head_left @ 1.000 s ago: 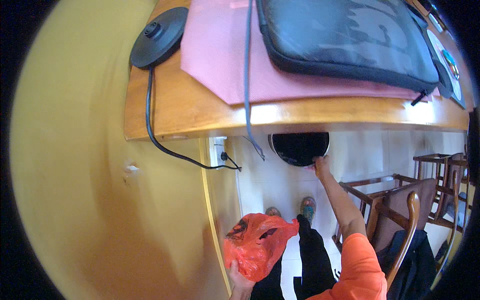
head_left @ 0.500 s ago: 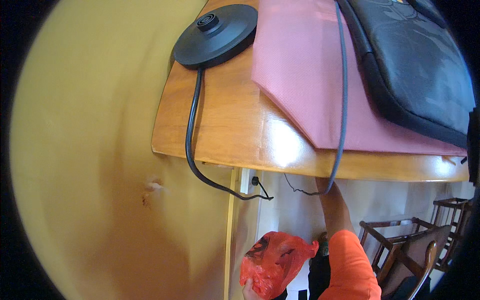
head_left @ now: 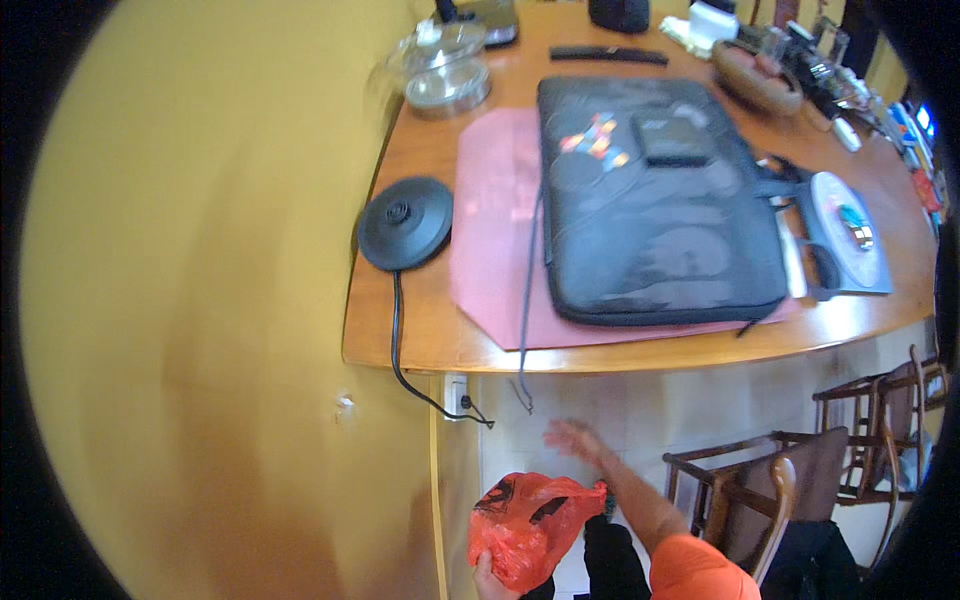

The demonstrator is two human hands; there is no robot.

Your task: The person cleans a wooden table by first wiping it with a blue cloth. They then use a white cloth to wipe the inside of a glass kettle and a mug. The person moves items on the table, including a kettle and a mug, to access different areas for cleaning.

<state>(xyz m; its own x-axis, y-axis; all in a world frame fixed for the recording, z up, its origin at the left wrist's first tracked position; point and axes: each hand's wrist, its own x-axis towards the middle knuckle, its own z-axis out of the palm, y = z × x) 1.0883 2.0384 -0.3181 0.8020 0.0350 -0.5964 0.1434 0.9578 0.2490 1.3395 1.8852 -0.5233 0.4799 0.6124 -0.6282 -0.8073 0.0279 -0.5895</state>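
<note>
My left hand [head_left: 487, 577], low in the picture, grips a crumpled red plastic bag [head_left: 535, 530]; what is inside cannot be made out. Just below the table edge, my right hand [head_left: 572, 438] is slightly blurred, its fingers apart and nothing in them. Near it the end of a thin grey cord [head_left: 528, 310] hangs down from the table. A round black kettle base [head_left: 405, 222] lies on the table's left side, and its black cable [head_left: 397, 345] drops over the edge toward a wall socket [head_left: 457, 398].
On the wooden table [head_left: 378, 330] a black laptop sleeve [head_left: 660, 240] lies on a pink mat [head_left: 485, 240]. Glass bowls [head_left: 447, 85] stand behind, a disc spindle [head_left: 848, 230] to the right. Wooden chairs [head_left: 740, 490] stand at lower right; a yellow wall [head_left: 200, 250] borders the left.
My right hand has come out from beneath the table edge into sight. The view has shifted, showing more of the tabletop. My left hand still holds the red bag.
</note>
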